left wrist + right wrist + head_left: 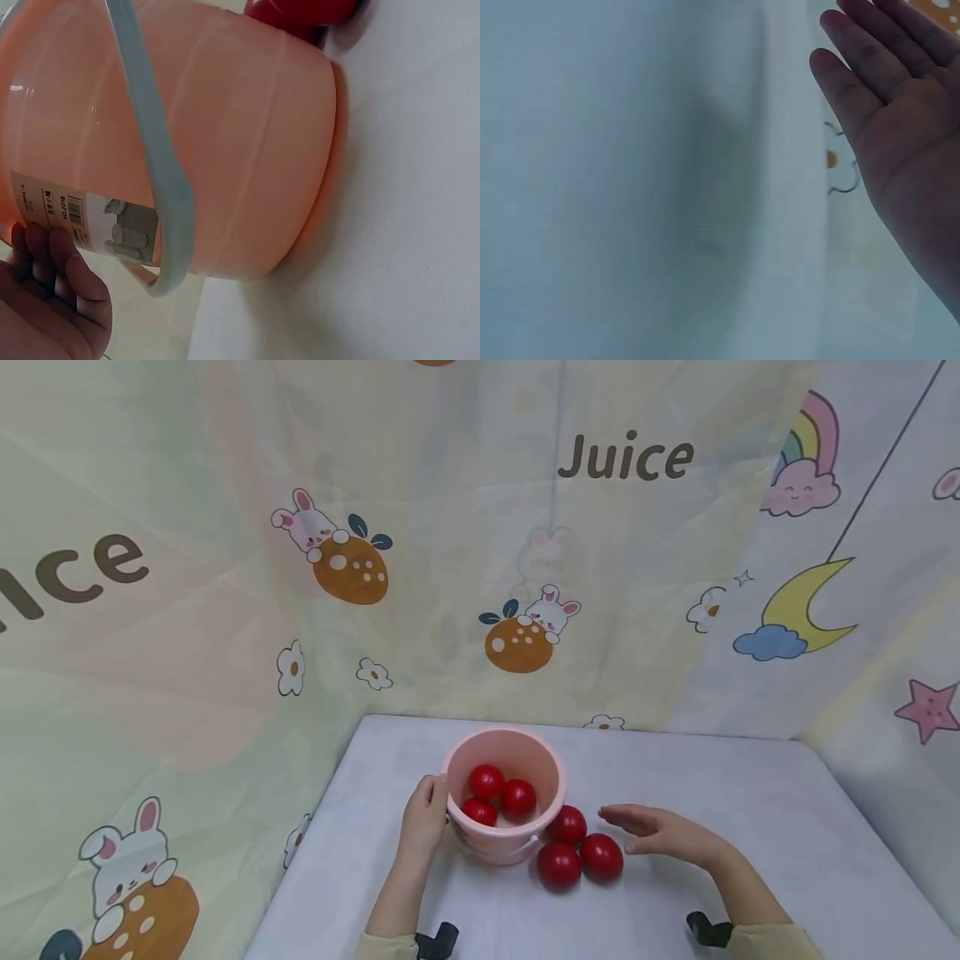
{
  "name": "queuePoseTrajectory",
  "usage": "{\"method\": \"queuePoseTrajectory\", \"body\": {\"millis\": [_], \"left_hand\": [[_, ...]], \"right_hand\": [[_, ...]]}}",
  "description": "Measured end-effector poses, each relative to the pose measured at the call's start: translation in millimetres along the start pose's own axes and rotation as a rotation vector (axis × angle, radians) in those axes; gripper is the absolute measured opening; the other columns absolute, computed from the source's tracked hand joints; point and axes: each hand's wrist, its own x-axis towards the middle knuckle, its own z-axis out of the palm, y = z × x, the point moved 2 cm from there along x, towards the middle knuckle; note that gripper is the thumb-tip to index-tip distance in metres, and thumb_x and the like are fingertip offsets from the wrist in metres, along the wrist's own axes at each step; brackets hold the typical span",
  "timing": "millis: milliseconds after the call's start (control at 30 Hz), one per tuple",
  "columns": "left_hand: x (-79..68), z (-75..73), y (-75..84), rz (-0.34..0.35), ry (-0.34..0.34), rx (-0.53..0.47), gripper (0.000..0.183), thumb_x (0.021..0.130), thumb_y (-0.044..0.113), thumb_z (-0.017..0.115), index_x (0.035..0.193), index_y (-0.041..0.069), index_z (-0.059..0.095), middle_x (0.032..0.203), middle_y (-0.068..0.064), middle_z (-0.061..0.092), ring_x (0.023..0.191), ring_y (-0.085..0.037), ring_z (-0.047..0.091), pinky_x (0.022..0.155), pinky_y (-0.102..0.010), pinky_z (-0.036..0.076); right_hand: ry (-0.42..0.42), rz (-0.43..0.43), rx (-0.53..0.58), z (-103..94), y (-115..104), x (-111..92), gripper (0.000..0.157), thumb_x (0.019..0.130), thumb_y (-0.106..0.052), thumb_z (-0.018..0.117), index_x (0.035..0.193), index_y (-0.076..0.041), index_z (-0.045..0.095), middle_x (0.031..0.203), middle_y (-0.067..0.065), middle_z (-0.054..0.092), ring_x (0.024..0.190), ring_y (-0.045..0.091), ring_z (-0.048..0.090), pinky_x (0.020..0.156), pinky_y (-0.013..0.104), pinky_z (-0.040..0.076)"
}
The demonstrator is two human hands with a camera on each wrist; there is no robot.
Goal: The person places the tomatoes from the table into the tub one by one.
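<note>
A pink bucket [528, 758] with a grey handle [154, 135] stands on the white table. Three shiny red balls [486, 782] lie inside it. Three more red balls [558, 867] are clustered on the table against its right side. My left hand [425, 814] grips the bucket's left rim, fingers against the outer wall by a printed label [82, 217]. To the right of the clustered balls, my right hand [667, 835] is held above the table with fingers extended. In the right wrist view its palm [922, 150] shows, holding nothing.
The white table [697, 777] has its back edge close to a printed cloth backdrop [442, 552] with rabbits and fruit. Cloth also rises along the left and right sides. Dark straps [437, 941] sit on both wrists.
</note>
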Motion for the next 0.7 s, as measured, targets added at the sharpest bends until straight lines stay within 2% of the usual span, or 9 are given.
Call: {"method": "queuePoseTrajectory", "body": {"millis": [233, 533, 700], "left_hand": [[3.1, -0.2, -2.4, -0.01, 0.006, 0.014, 0.05, 0.086, 0.065, 0.039, 0.095, 0.02, 0.057, 0.084, -0.001, 0.058, 0.078, -0.019, 0.053, 0.066, -0.028, 0.047], [3.3, 1.0, -3.0, -0.019, 0.005, 0.02, 0.047, 0.086, 0.064, 0.04, 0.094, 0.021, 0.057, 0.083, -0.001, 0.058, 0.077, -0.02, 0.053, 0.065, -0.028, 0.046], [1.0, 0.3, -2.1, -0.019, 0.007, 0.009, 0.046, 0.086, 0.064, 0.04, 0.093, 0.022, 0.057, 0.085, -0.003, 0.058, 0.078, -0.02, 0.053, 0.066, -0.028, 0.047]], "right_hand": [[0.031, 0.037, 0.047, 16.9, 22, 1, 0.063, 0.079, -0.033, 0.069, 0.136, -0.027, 0.042, 0.14, 0.004, 0.044, 0.132, 0.032, 0.037, 0.097, 0.05, 0.041], [0.113, 0.122, -0.006, 30.3, 23, 3, 0.068, 0.069, -0.042, 0.075, 0.13, -0.034, 0.047, 0.138, 0.002, 0.046, 0.13, 0.034, 0.036, 0.093, 0.058, 0.039], [0.149, 0.141, -0.043, 35.1, 20, 3, 0.071, 0.065, -0.046, 0.076, 0.129, -0.035, 0.048, 0.137, 0.004, 0.047, 0.128, 0.034, 0.037, 0.091, 0.058, 0.041]]}}
